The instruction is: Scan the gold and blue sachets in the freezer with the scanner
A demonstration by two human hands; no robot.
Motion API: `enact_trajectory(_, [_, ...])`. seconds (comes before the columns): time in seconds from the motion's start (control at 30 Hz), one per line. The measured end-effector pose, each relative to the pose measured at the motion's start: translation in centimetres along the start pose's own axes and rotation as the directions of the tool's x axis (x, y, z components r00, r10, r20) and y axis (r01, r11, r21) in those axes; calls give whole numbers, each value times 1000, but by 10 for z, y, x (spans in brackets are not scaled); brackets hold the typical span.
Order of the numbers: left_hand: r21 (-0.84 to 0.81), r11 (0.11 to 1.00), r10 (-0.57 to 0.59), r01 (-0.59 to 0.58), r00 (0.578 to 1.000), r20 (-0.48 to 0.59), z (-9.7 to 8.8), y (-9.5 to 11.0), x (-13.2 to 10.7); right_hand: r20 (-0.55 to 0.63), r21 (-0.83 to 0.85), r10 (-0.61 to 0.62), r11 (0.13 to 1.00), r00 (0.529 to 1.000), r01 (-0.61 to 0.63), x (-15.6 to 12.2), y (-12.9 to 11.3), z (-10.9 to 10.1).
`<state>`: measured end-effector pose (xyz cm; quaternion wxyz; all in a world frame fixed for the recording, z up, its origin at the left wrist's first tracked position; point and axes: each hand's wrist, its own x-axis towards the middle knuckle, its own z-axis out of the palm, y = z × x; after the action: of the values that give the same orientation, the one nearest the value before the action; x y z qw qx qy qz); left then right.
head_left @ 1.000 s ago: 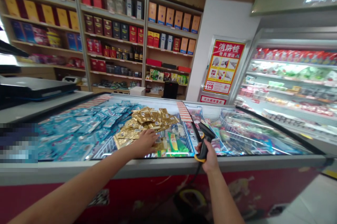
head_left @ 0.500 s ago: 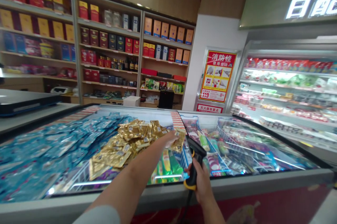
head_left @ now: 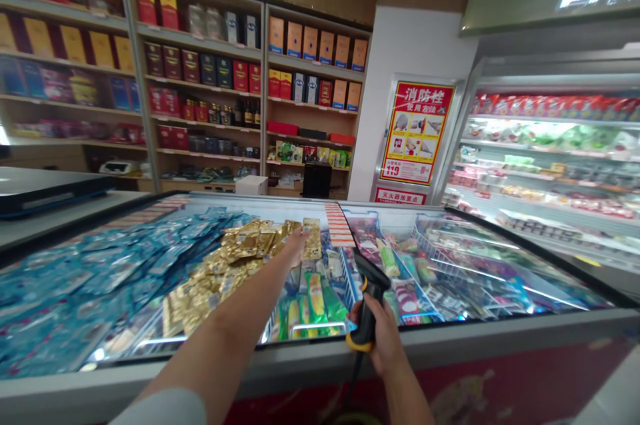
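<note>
My left hand (head_left: 299, 238) reaches far over the glass lid of the chest freezer (head_left: 450, 332). It sits at the back edge of a heap of gold packets (head_left: 225, 265), and its fingers seem to pinch one gold packet (head_left: 313, 240). My right hand (head_left: 383, 335) is near the freezer's front rim, wrapped round the handle of a black and yellow barcode scanner (head_left: 367, 295). The scanner's head points away over the glass.
Blue packets (head_left: 100, 272) cover the left of the lid. Ice creams lie in wire baskets (head_left: 450, 258) under the glass. Shelves of boxed goods (head_left: 210, 65) line the back wall. An open chiller (head_left: 550, 158) stands on the right, and a grey counter (head_left: 45, 208) on the left.
My left hand has moved from the near side of the gold heap out to its far edge, lifting a packet. The scanner hand stays by the front rim.
</note>
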<state>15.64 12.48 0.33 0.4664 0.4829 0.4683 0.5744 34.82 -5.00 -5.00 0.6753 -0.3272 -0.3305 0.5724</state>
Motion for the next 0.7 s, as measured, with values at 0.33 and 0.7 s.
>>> enact_trajectory(0.33, [393, 893, 10, -219, 883, 469, 7, -26, -83, -40, 118, -46, 992, 998, 51, 6, 2, -3])
enact_trajectory(0.7, [587, 733, 324, -342, 935, 140, -6, -22, -63, -22, -15, 16, 1000, 1000, -16, 27, -14, 8])
